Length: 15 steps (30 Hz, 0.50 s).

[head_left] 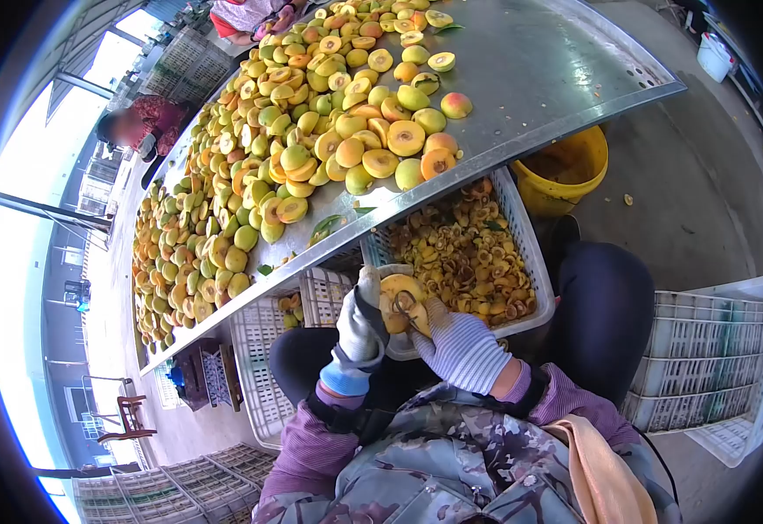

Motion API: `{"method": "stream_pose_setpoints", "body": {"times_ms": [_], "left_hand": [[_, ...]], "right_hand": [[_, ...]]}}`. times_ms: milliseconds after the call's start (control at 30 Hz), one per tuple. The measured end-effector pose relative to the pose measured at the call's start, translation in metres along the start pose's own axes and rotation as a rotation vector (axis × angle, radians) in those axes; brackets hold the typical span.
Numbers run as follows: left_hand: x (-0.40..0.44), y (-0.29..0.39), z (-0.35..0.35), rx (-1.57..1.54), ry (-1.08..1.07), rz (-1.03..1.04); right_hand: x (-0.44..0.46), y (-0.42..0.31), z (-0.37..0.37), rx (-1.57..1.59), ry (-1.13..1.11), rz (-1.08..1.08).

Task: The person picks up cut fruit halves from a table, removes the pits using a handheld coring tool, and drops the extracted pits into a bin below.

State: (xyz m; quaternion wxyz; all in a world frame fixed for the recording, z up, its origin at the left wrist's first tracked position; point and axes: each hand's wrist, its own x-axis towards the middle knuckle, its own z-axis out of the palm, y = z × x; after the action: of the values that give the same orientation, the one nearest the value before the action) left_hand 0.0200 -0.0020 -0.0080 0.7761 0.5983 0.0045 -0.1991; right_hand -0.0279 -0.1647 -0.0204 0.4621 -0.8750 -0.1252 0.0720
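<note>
A halved yellow peach (403,286) is held up in front of my body, above the crate of scraps. My left hand (360,325), in a pale glove with a blue cuff, is closed on the peach half from its left side. On the right, my right hand (467,351), in a white and purple striped glove, has its fingers closed at the cut face. A small dark metal loop (404,302) shows against the flesh by its fingertips; its handle is hidden in the glove. Below, a white crate (530,253) holds many peach scraps (473,262).
A metal table (521,79) carries a large heap of halved peaches (285,131). Under its edge stands a yellow bucket (565,192). Plastic crates (704,358) are stacked at right, with more crates (172,489) at lower left. Two other people (158,122) are across the table.
</note>
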Motion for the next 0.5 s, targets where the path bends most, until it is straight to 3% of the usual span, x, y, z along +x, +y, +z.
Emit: {"method": "stream_pose_setpoints", "body": {"times_ms": [100,133,167,267,300,367,500], "left_hand": [[0.001,0.007,0.004,0.147,-0.005,0.044],[0.003,0.005,-0.004,-0.087,0.023,-0.024],[0.002,0.007,-0.005,-0.083,0.025,-0.022],[0.003,0.01,-0.008,-0.702,0.094,0.051],[0.003,0.01,-0.005,-0.703,0.096,0.054],[0.001,0.011,0.003,-0.484,0.297,0.028],[0.006,0.005,0.004,-0.577,0.204,0.079]], "right_hand": [[0.002,0.01,0.002,-0.017,0.005,0.011],[0.003,0.012,0.004,0.034,0.079,0.034],[0.004,0.014,0.005,0.083,0.152,0.056],[0.0,0.016,0.013,0.101,0.17,0.041],[-0.001,0.014,0.014,0.091,0.178,0.019],[-0.005,0.007,0.013,0.062,0.152,0.009],[-0.005,0.005,0.018,0.03,0.144,0.01]]}}
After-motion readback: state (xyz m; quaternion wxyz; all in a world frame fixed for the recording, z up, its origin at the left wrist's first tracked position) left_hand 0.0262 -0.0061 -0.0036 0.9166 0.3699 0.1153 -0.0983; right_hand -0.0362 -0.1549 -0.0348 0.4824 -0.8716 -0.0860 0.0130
